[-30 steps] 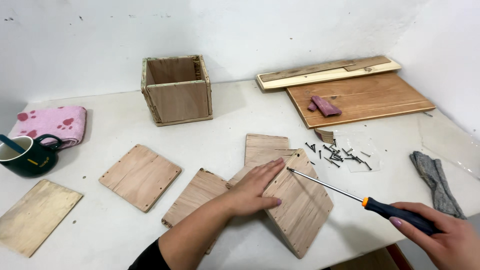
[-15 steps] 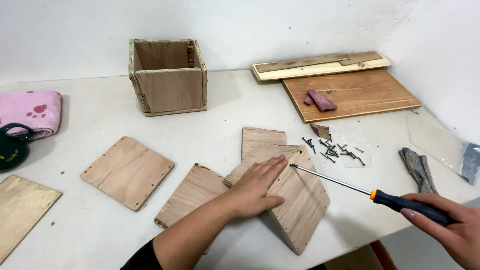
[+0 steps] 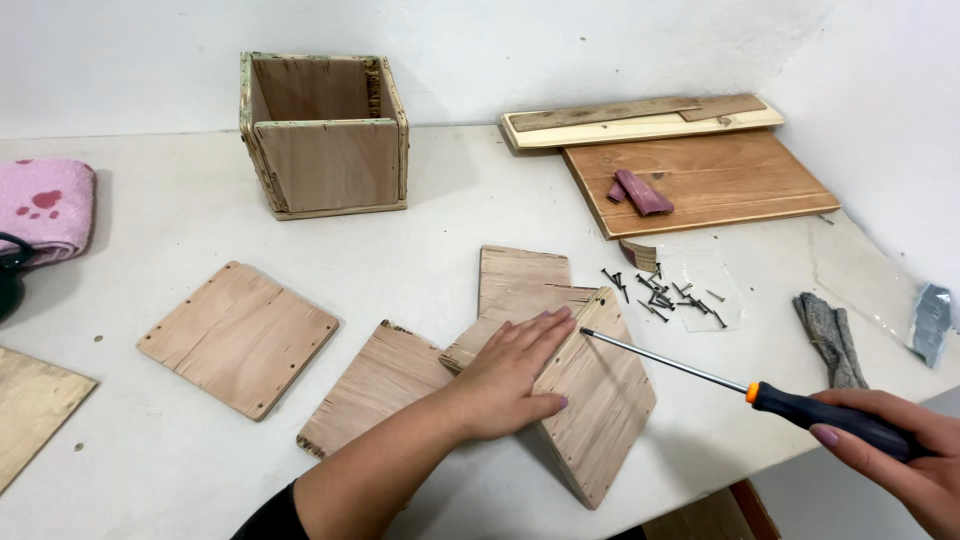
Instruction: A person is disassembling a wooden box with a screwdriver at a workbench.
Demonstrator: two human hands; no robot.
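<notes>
Plywood panel (image 3: 590,400), white table (image 3: 500,210), white wall (image 3: 600,40)

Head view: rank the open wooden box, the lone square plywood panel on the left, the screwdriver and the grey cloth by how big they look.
1. Open wooden box and lone square plywood panel: too alike to rank, and the panel lies nearer the camera.
2. Screwdriver, long but thin.
3. Grey cloth.

The screwdriver (image 3: 740,385) tip has advanced to the plywood panel (image 3: 590,400) edge, just beside the left hand (image 3: 515,375) fingertips. The right hand (image 3: 905,450) has shifted lower.
</notes>
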